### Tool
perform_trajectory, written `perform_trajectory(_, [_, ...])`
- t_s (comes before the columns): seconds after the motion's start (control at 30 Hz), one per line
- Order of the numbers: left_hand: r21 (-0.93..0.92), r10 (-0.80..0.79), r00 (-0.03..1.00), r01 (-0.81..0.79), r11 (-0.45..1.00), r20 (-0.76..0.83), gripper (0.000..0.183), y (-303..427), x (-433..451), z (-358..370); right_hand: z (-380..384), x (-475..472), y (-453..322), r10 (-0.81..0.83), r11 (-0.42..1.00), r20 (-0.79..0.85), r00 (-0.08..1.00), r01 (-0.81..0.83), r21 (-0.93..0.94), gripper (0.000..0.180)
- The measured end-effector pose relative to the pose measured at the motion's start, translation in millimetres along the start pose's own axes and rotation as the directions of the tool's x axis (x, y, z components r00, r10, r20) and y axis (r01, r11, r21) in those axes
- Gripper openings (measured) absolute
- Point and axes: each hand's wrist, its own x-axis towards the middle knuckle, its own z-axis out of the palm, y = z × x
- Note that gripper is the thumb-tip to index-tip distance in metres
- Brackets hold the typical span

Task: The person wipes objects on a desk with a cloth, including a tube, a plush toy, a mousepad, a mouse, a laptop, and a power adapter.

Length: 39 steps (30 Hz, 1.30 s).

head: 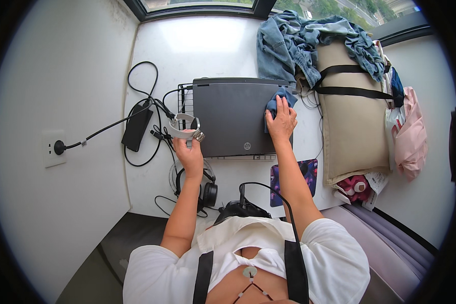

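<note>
A closed dark grey HP laptop [235,117] lies before me on a black wire rack [184,99]. My right hand [281,121] holds a folded blue cloth [283,96] against the right side of the lid, fingers spread over it. By the laptop's left edge, my left hand [190,154] grips what looks like a wristwatch with a white band [180,133]. A dark piece and a silver metal part show on the loop; their details are too small to tell.
Left of the laptop lie a black power adapter [136,125] and tangled cables; one runs to a wall socket [54,148]. Headphones [209,194] rest near my left forearm, a patterned mouse pad [307,176] under my right. A beige cushion [355,129] and denim clothing [279,49] occupy the right side.
</note>
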Motion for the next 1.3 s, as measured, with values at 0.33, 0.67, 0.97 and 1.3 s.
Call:
perform_trajectory(0.33, [0.034, -0.034, 0.999, 0.035, 0.999, -0.042, 0.017, 5, -21, -29, 3, -7, -87, -0.268, 0.957, 0.076, 0.961, 0.256, 0.138, 0.06])
perform_trajectory(0.67, [0.098, 0.008, 1.0, -0.006, 0.995, -0.023, 0.018, 11, -34, -31, -26, -96, -74, -0.489, 0.843, 0.092, 0.868, 0.442, 0.307, 0.065])
perform_trajectory(0.97, [0.2, 0.103, 0.988, -0.124, 0.972, 0.112, 0.021, 15, -48, -5, -41, -75, 42, -0.085, 0.995, 0.141, 0.986, 0.075, 0.068, 0.061])
perform_trajectory(1.3, [0.275, 0.331, 0.914, -0.389, 0.879, 0.236, 0.022, 24, -25, 52, -47, -75, 24, -0.243, 0.953, 0.164, 0.956, 0.203, 0.226, 0.052])
